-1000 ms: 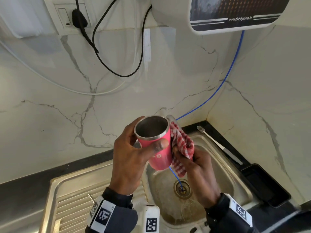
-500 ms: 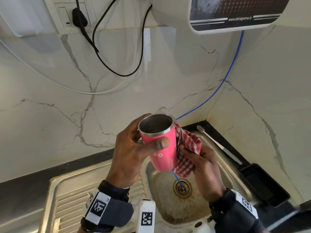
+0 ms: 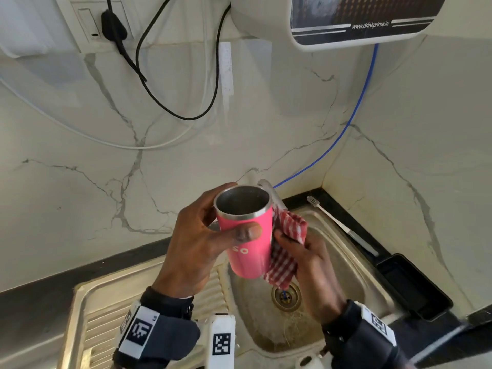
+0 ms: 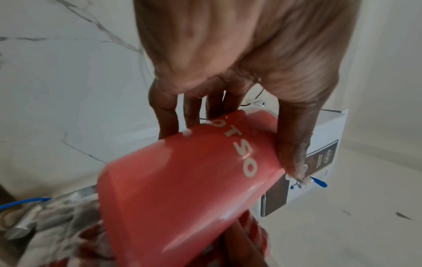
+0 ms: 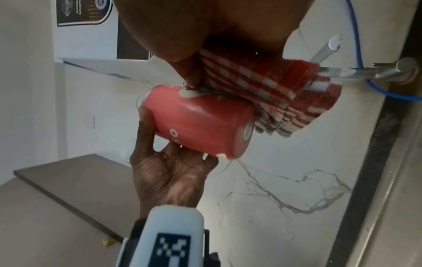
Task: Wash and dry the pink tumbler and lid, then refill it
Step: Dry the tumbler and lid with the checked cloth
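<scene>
- Pink steel-lined tumbler (image 3: 246, 243), lidless, mouth up and tipped a little, held in the air above the stainless steel sink basin (image 3: 343, 265).
- Left hand (image 3: 197, 249): fingers (image 4: 166, 115) curled round the far side of the tumbler, thumb pressed across the near side just under the metal rim; clamped on it.
- Right hand (image 3: 311, 265): fingers bunched on a red-and-white checked cloth (image 3: 286, 249), pressing it flat against the tumbler's right side; drying step, by the look of it.
- No lid visible in any view.
- Risk, slip: wet glossy wall plus a grip high on the body only; a hard wipe from the right could twist the tumbler out of the left fingers and drop it into the basin.
- Risk, re-wetting: loose cloth end hanging low, near the drain (image 3: 286, 295); a dip into the basin would soak it and spoil the drying.
- Risk, knock: metal tap spout (image 3: 271, 195) just behind the rim; a lift or swing backward could strike it.
- Risk, missed patch: area under the left thumb and fingers stays undried unless the grip shifts.
- Surface: ribbed steel drainboard (image 3: 106, 315) left of the basin, set in a dark desk (image 3: 34, 296); white toothbrush-like brush (image 3: 343, 226) lying on the rim at right, black rectangular tray (image 3: 412, 286) beside it.
- Room: white marble-veined wall (image 3: 80, 155) meeting in a corner, wall-mounted water purifier (image 3: 346, 20) above, thin blue tube (image 3: 356, 107) running down from it, black cable (image 3: 159, 99) looping from a wall socket (image 3: 93, 25).
</scene>
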Demonstrator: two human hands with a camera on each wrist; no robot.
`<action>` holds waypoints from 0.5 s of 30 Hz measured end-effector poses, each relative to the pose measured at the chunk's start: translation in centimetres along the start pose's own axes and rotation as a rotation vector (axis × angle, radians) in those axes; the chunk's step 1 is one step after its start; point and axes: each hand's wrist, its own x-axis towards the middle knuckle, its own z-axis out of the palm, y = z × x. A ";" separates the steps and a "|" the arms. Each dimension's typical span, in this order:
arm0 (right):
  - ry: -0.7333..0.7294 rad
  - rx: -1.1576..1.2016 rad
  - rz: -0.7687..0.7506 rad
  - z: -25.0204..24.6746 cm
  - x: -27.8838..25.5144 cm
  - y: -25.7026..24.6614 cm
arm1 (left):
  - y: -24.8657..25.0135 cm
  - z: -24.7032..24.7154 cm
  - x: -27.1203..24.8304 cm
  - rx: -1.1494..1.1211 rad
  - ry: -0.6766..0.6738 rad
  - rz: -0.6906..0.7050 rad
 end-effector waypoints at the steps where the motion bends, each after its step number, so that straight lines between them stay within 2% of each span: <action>1: -0.006 -0.048 -0.028 -0.1 -0.3 0.2 | -0.1 -0.1 0.0 -0.008 -0.001 -0.009; 3: 0.001 -0.137 -0.078 0.0 -0.6 0.2 | -0.3 -0.4 0.0 -0.021 -0.020 -0.033; 7: 0.021 -0.146 -0.136 0.3 -0.6 -0.4 | -0.8 -0.5 0.3 -0.120 -0.009 -0.107; 10: 0.044 -0.149 -0.172 0.6 -0.5 -0.4 | -1.1 0.1 0.1 -0.166 0.023 -0.094; 15: 0.085 -0.221 -0.249 1.1 -0.5 -0.4 | -0.8 1.5 -0.9 0.013 0.128 -0.018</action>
